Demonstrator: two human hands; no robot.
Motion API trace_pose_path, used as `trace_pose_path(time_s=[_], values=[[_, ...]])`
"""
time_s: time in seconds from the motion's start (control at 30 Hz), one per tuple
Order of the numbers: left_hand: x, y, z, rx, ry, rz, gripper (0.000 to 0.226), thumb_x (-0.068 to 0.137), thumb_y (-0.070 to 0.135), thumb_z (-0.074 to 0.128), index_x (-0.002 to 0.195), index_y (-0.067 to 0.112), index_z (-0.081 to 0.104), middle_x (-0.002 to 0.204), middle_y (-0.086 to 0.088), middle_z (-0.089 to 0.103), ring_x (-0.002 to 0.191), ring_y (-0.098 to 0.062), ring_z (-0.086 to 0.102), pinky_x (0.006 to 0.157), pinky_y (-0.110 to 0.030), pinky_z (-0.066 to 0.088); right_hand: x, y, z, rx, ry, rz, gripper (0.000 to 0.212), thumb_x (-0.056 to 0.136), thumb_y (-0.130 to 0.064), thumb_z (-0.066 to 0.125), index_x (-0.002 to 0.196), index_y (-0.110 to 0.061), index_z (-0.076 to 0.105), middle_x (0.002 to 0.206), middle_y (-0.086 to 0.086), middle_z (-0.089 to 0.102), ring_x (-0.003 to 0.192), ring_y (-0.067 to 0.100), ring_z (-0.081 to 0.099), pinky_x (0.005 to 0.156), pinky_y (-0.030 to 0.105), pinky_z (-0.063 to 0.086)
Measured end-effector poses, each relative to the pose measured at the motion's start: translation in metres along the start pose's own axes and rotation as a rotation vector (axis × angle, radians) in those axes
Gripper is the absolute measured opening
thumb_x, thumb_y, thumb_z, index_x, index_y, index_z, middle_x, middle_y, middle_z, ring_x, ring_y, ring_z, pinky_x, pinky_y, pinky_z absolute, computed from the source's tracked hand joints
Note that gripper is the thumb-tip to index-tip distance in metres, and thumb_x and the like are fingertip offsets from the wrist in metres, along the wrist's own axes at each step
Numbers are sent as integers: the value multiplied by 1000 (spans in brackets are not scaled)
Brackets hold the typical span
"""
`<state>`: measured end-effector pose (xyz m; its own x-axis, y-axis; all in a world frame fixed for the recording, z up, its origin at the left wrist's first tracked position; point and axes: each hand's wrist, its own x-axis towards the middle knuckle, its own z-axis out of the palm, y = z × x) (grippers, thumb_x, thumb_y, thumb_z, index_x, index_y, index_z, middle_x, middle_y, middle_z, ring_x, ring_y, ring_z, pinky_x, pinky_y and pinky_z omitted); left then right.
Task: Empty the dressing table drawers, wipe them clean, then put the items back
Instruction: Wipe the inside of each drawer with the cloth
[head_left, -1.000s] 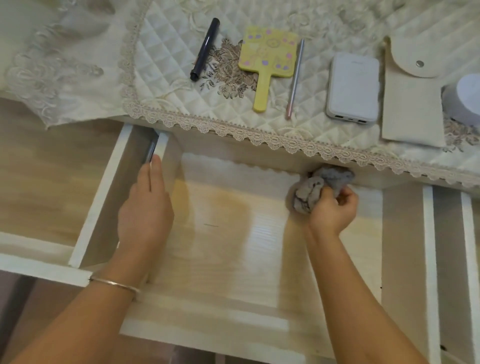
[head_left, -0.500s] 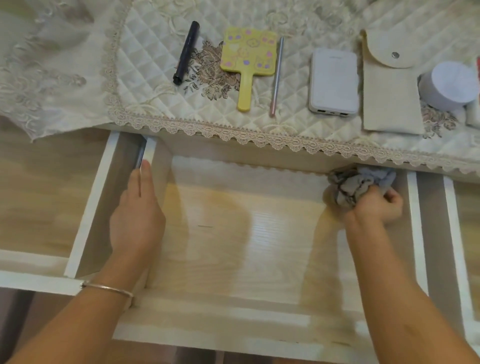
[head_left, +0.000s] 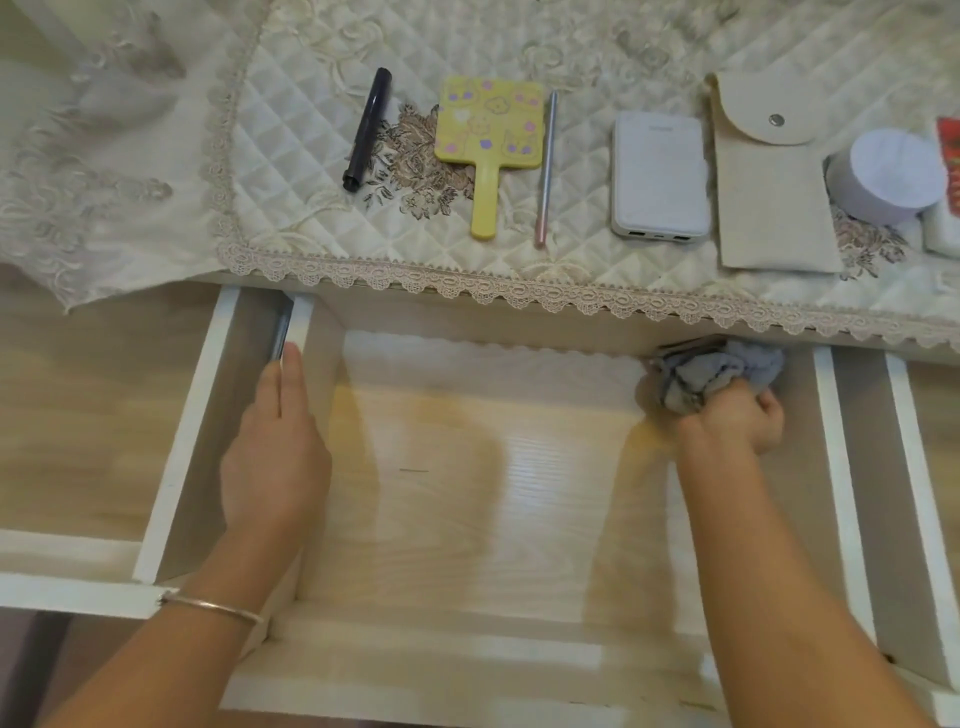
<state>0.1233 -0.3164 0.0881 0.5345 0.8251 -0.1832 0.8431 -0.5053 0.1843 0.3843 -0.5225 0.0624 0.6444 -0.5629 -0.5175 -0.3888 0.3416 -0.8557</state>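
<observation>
While laid flat with fingers straight, rests along the left rim of the pulled-out drawer (head_left: 467, 519): left hand (head_left: 275, 447), bangle (head_left: 213, 607) at the wrist. Curled tight round a bunched grey cloth (head_left: 711, 376), pressed into the back right corner: right hand (head_left: 732, 421). Beyond the hands, on the quilted counter cover (head_left: 291, 156): black pen (head_left: 366, 130), yellow hand mirror (head_left: 488, 135), slim pen (head_left: 546, 166), white power bank (head_left: 660, 176), beige pouch (head_left: 769, 197), round box (head_left: 883, 176).

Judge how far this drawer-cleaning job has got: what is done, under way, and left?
Done: the drawer is emptied; the black pen, yellow hand mirror, power bank and pouch lie on the tabletop cloth. Under way: the right hand grips a grey rag at the drawer's back right corner; the left hand rests on its left wall. Left: returning the items.
</observation>
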Motion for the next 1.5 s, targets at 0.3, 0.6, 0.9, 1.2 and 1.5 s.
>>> trace_pose_path(time_s=[0.3,0.6,0.9,1.2,1.5], values=[[0,-2,1,-3,-7,12,73,88,1,45,147,14,4,152,-8,16,116,-32,42,69,-39,42,-8,8,5,320,-137,122,33,94,-6,38,123,-1,50,119,9,58,98,-2,57,85,12,44],[2,-4,3,-15,28,53,72,87,-1,46,147,12,7,151,-12,21,115,-32,44,62,-32,36,-136,87,23,-83,-282,58,20,84,4,55,93,-13,55,82,2,58,69,12,53,61,17,47],[1,-9,4,-73,53,111,74,78,-9,57,143,5,26,142,-18,38,99,-38,55,54,-29,33,-130,67,27,12,-190,112,20,85,6,53,91,-13,49,77,-5,50,70,10,56,63,21,48],[1,-11,2,-98,15,115,70,83,-3,50,145,10,21,146,-15,32,105,-38,51,61,-37,41,-222,131,44,-253,-615,369,25,81,3,62,74,-17,48,84,14,57,70,20,55,67,31,50],[-15,1,-3,-28,-16,218,60,82,11,58,137,1,35,147,-23,25,133,-46,23,104,-56,25,-128,33,-39,-739,-904,99,13,86,-4,58,83,-15,54,97,16,63,85,26,61,82,42,51]])
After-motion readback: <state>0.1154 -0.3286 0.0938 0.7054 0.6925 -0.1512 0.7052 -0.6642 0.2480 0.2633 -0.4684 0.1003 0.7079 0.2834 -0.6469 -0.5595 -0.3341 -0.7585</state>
